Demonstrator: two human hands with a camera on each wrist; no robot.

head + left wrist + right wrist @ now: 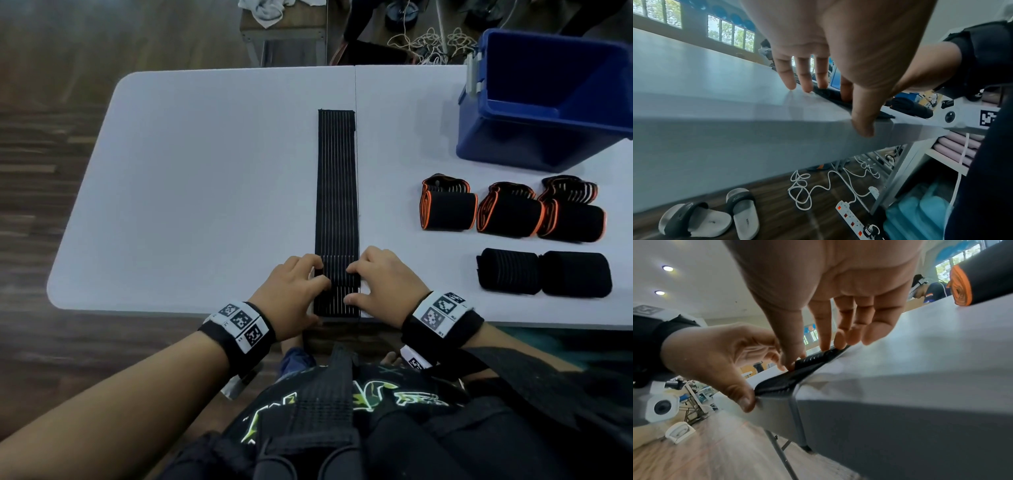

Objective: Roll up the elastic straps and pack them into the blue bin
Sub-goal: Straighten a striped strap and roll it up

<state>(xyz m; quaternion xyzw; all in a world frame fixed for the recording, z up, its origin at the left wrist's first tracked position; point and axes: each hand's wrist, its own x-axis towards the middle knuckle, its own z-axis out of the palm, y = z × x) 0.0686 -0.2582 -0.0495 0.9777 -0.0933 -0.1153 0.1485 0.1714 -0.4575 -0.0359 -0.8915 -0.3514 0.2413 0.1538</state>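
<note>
A long black elastic strap (337, 188) with thin white stripes lies flat on the white table (205, 188), running away from the near edge. Both hands are at its near end. My left hand (308, 291) presses fairly straight fingertips on the strap (828, 95) and the table, thumb over the table edge. My right hand (352, 286) pinches a raised fold of the strap (781, 384) between thumb and fingertips (826, 345). Three orange-edged rolls (507, 212) and two black rolls (541, 272) lie to the right. The blue bin (513, 144) stands at the far right; no strap shows in the visible part of its inside.
Bare tabletop spreads to the left of the strap. Beyond the table's far edge are a stool with a cloth (267, 10) and tangled cords (431, 44). Under the table lie sandals (711, 216), a white cable and a power strip (851, 219).
</note>
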